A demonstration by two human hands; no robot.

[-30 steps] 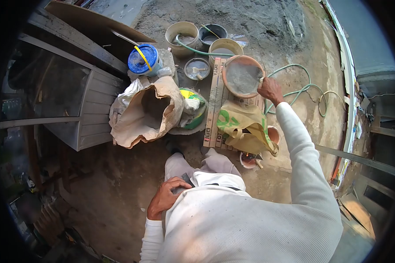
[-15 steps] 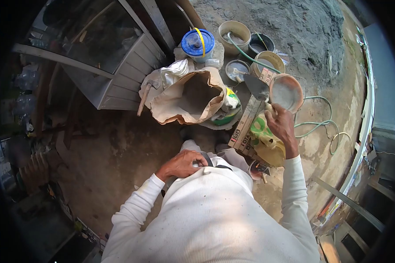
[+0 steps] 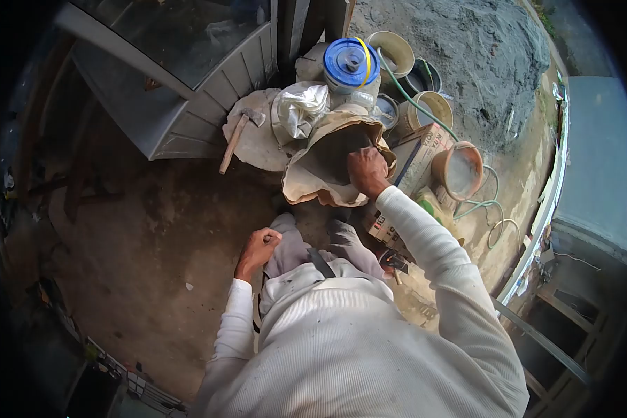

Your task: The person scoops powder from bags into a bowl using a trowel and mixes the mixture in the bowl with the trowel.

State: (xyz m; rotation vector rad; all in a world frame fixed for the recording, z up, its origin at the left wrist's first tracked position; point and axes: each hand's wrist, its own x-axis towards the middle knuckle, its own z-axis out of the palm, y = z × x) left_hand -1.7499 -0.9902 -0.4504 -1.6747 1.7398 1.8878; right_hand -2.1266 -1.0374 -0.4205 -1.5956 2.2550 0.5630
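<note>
My right hand (image 3: 368, 172) is closed in a fist over the mouth of a large brown paper sack (image 3: 313, 171). The trowel in its grip is mostly hidden by the hand and the sack's dark inside. Beside my left thigh, my left hand (image 3: 259, 249) has its fingers curled in, with nothing visible in them. A terracotta-coloured bucket (image 3: 439, 169) holding grey material is to the right of the sack. A hammer (image 3: 238, 139) with a wooden handle rests left of the sack on a pale slab (image 3: 258, 152).
A blue-lidded bucket (image 3: 352, 64) and several open buckets stand behind the sack. Printed cartons (image 3: 418, 157) lie between sack and terracotta-coloured bucket. A green hose (image 3: 412, 99) trails rightward. Behind is a grey heap (image 3: 460, 63); a panelled frame (image 3: 212, 104) stands left.
My right hand has moved left with the trowel, from beside the terracotta-coloured bucket into the sack's mouth. My left hand has left my waist for beside my thigh. The view has shifted.
</note>
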